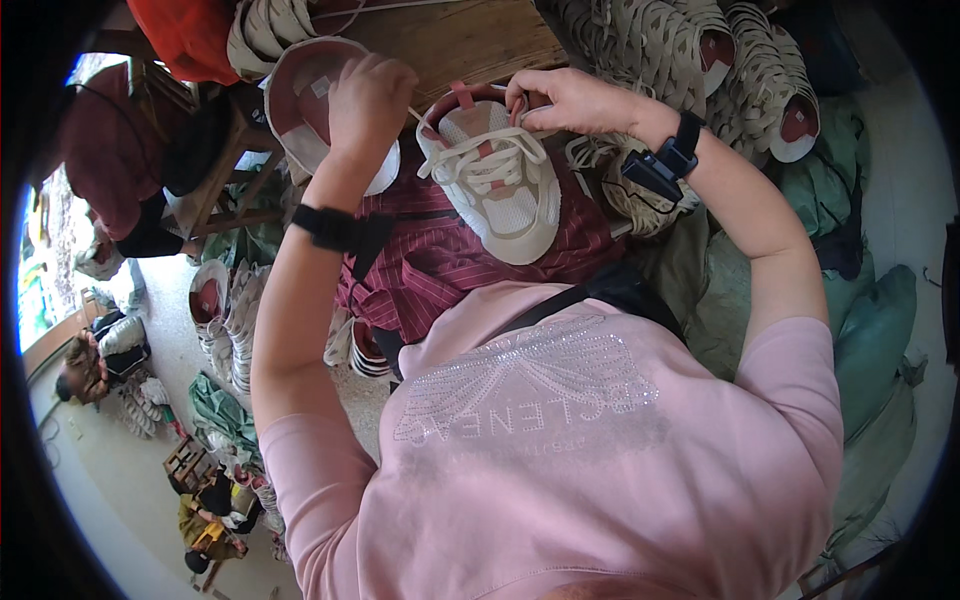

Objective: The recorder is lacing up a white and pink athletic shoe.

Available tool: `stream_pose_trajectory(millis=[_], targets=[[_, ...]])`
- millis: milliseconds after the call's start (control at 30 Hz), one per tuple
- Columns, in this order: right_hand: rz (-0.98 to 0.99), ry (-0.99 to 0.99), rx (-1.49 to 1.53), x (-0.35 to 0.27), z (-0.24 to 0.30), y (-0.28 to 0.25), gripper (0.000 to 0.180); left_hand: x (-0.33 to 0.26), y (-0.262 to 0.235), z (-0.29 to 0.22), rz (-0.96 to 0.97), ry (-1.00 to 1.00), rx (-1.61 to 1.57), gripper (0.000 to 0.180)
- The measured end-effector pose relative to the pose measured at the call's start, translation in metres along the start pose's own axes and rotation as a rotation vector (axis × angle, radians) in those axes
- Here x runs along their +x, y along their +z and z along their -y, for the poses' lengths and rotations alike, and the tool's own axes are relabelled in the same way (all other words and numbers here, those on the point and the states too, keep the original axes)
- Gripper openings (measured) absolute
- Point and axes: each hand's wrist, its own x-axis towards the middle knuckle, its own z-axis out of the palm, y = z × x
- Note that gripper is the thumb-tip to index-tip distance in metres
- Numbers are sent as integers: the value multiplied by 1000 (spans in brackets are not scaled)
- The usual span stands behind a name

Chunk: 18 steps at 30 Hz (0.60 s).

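A white and beige sneaker (500,190) with pale laces and a pink heel tab rests on the maroon striped cloth (420,265) over my lap, its toe toward me. My right hand (575,100) pinches the sneaker's collar at its right side. Left of the collar, my left hand (372,105) is closed with its fingertips together. A thin pale strand or stick shows between that hand and the sneaker; what the fingers hold is too small to make out. Behind my left hand lies an unlaced shoe upper (285,95) with a pink inside, partly covered by the hand and wrist.
A wooden bench top (480,40) lies beyond the sneaker. Nested rows of shoe uppers (660,50) stand at the far right, with green sacks (870,350) along the right. At the left are a wooden stool (225,165), more stacked uppers (245,325) and other people.
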Motion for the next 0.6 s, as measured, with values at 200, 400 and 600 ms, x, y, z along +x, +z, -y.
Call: stream_pose_trajectory(millis=[200, 400, 600], targets=[[142, 153, 170, 9, 6, -13, 30, -22, 4, -36, 104, -137, -424, 12], [231, 232, -533, 37, 44, -13, 28, -39, -4, -39, 27, -219, -417, 14], [256, 164, -553, 64, 39, -9, 21, -68, 0, -37, 65, -323, -604, 14]])
